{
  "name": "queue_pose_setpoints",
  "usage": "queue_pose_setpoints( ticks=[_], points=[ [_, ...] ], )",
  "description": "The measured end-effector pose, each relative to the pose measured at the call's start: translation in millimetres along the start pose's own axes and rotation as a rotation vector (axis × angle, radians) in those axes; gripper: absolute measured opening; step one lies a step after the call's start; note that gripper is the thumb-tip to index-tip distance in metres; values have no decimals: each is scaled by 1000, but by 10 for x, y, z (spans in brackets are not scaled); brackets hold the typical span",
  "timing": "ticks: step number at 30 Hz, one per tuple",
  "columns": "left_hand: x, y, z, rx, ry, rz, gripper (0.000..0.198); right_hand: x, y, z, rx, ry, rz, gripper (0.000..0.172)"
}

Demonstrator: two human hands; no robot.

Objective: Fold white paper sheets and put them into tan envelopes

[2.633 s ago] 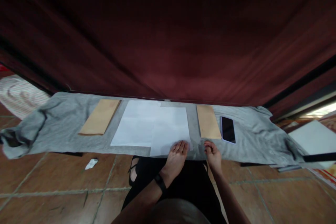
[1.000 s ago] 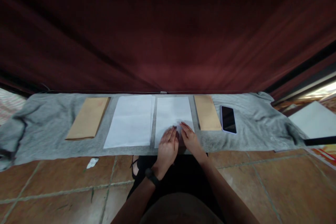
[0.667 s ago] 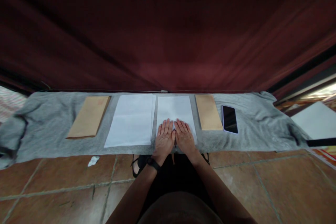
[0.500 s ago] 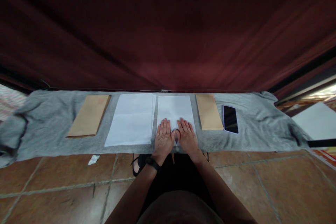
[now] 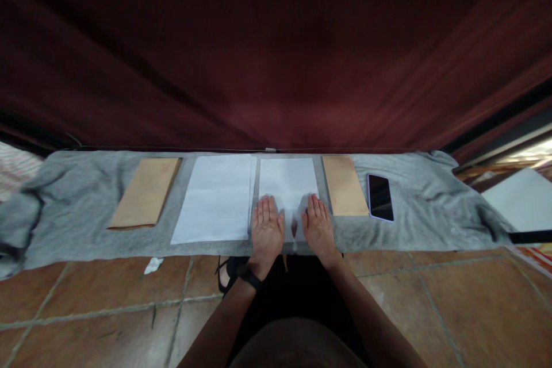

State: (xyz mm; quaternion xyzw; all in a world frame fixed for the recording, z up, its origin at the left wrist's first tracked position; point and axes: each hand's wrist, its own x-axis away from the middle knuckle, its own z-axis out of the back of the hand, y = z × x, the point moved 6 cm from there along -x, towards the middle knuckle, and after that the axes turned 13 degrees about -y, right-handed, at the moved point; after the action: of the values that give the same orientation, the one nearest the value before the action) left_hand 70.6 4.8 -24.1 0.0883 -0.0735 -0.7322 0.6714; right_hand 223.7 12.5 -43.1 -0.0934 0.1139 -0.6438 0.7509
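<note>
A white sheet of paper [image 5: 287, 175] lies in front of me on a grey cloth [image 5: 414, 195]. My left hand [image 5: 267, 230] rests palm down at its left edge, fingers stretched away from me. Over the right edge lies my right hand [image 5: 318, 227], also flat, with its fingers out. Between the hands, a small dark reddish mark or object shows near the paper's lower end; I cannot make out what it is. Left of my left hand is a stack of larger white sheets [image 5: 215, 198]. A brown paper envelope or folded bag [image 5: 345, 187] lies beyond my right hand.
Another brown paper bag or envelope [image 5: 146, 192] lies at the left. A phone [image 5: 380, 198] with a purple edge lies at the right. Behind the cloth hangs a dark red curtain [image 5: 276, 69]. A white scrap [image 5: 154, 265] is on the tiled floor [image 5: 107, 322].
My hands have moved apart from the middle of the sheet toward its two side edges, staying flat. The papers and phone keep their places, apart from a slight view shift.
</note>
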Motion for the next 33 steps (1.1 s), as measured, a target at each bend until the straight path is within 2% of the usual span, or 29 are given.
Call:
queue_pose_setpoints(
  ticks=[5, 9, 14, 19, 21, 26, 33],
  points=[
    [-502, 162, -44, 15, -121, -134, 56, -466, -156, 3, -56, -77, 135, 53],
    [-817, 91, -131, 2, -191, -144, 56, -757, -143, -58, -48, -108, 154, 52],
    [-907, -84, -204, -32, -183, -76, 59, -858, -58, -136, 31, -82, 150, 52],
    [-1001, -150, -186, -27, -126, 24, 60, -1047, 56, -115, 38, -48, 37, 53],
    [-1095, -114, -175, -14, -107, -7, 59, -1171, 48, -98, 27, -55, 25, 53],
    [-1329, -18, -231, 18, -150, -143, 56, -1402, -96, -128, 29, -127, 137, 50],
    [-1439, -188, -225, 14, -138, -53, 59, -1487, 16, -125, 62, -72, 103, 50]
  ],
)
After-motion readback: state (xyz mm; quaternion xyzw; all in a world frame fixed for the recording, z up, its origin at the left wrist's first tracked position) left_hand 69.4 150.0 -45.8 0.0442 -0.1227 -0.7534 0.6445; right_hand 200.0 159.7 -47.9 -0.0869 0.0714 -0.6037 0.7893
